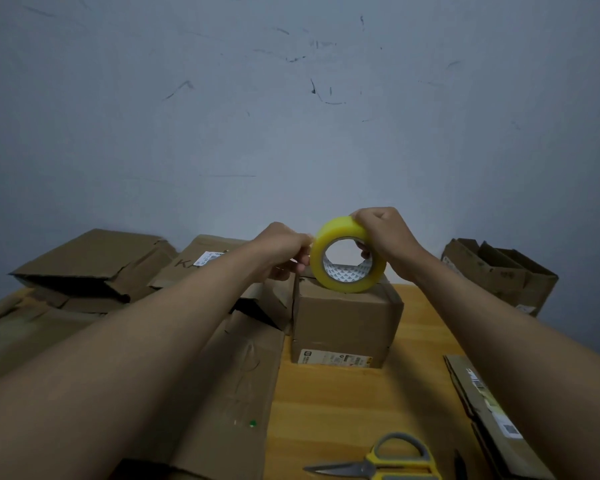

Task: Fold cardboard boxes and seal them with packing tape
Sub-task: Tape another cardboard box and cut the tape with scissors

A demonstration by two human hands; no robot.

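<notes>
Above the closed box [343, 320] on the desk [343, 403], right hand [385, 237] grasps the tape roll [347, 255] — left hand [284, 249] pinches at its edge; peel the end free slowly, then anchor it past the seam

My right hand [383, 239] gripping tape roll [347, 254] above closed box [343, 323], left hand [284, 252] pinching its edge, scissors [381, 460] near on desk [329, 410]

Dim, flat lighting, soft focus throughout (edges bow from wide-angle distortion).
</notes>
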